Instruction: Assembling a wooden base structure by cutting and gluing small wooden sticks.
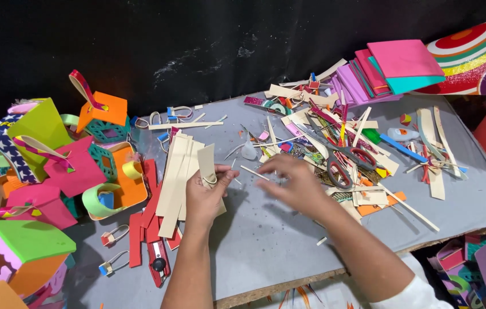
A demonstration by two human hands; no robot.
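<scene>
My left hand [204, 194] holds a wide cream foam strip [208, 163] upright over the grey work board [266, 240], fingers pinched on its lower part. My right hand [294, 186] is blurred, just right of it, fingers apart near a thin cream sliver [254, 173] lying on the board; whether it touches the sliver I cannot tell. A pile of long cream strips [175, 180] lies directly left of my left hand.
Red-handled scissors [343, 163] lie among scraps behind my right hand. A glue bottle [401, 134] and stacked pink and teal foam sheets [394, 71] sit at the back right. Colourful foam houses [54, 166] crowd the left. A red cutter [157, 263] and red strips lie front left.
</scene>
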